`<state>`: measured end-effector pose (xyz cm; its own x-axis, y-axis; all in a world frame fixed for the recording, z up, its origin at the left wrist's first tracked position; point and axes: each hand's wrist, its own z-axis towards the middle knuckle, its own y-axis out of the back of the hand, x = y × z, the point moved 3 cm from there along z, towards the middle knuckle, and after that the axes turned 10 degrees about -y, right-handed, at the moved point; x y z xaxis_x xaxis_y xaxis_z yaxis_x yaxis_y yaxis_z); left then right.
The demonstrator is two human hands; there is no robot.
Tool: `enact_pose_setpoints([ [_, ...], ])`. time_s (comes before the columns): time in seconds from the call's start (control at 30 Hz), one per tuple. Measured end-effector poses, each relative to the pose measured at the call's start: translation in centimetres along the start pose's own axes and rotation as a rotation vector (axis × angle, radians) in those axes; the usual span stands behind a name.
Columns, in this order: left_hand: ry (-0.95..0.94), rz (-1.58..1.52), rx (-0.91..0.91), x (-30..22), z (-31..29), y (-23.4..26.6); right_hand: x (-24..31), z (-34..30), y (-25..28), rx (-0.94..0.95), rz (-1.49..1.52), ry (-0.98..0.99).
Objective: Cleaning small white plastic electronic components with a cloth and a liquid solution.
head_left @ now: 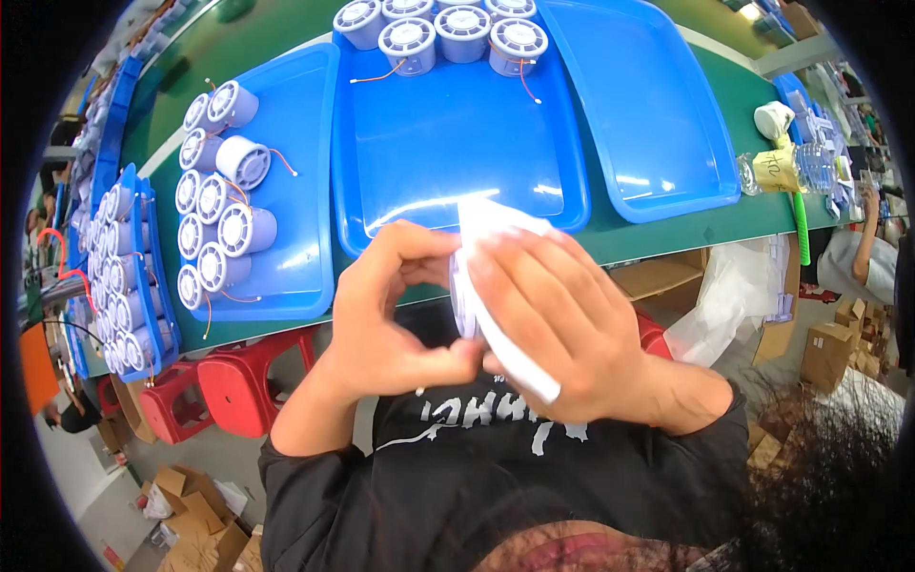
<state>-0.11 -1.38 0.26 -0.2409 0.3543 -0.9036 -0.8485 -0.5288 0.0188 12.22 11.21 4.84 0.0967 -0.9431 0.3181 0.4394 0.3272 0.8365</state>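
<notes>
Just in front of my chest, at the near edge of the middle blue tray (457, 143), my hands meet around one round, pale lilac unit (463, 300). My left hand (386, 310) curves around its side with fingers and thumb. A folded white cloth or wipe (515, 353) is in my right hand (562, 315), pressed against the unit's face and hiding most of it. Several similar cylindrical units with spoked tops and thin orange wires, such as this pale housing (408, 46), stand at the far end of the middle tray.
The left blue tray (300, 191) carries several more units, some tilted. Another blue tray (658, 124) lies at right, beside a clear plastic bottle (813, 169) with a yellow label. Farther left is a stacked rack of units (124, 276). Red stools (238, 391) and cardboard boxes (195, 515) stand below.
</notes>
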Motion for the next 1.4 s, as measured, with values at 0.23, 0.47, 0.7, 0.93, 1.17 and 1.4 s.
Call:
enact_pose_setpoints([
  [0.23,-0.16,0.492,0.235,-2.4,0.2,0.3,-0.6,-0.3,-1.5,0.081,0.412,-0.145],
  [0.47,-0.285,0.594,0.655,-4.3,0.4,0.5,-0.9,-0.4,-2.8,0.674,1.034,-0.399],
  [0.7,-0.235,0.286,0.496,-4.9,-0.2,1.0,-0.1,-0.9,-4.8,1.187,1.734,-0.915],
  [0.93,-0.329,0.305,0.033,-0.6,-1.9,4.7,1.1,-3.0,-5.6,0.866,2.417,-1.037],
  [1.17,-0.189,0.085,-0.205,0.3,-2.5,5.5,-2.2,2.7,-2.1,-0.132,0.853,-0.807],
  [1.4,-0.104,0.029,-0.29,0.0,-2.1,7.2,1.4,6.6,-3.9,-0.106,0.888,-0.625],
])
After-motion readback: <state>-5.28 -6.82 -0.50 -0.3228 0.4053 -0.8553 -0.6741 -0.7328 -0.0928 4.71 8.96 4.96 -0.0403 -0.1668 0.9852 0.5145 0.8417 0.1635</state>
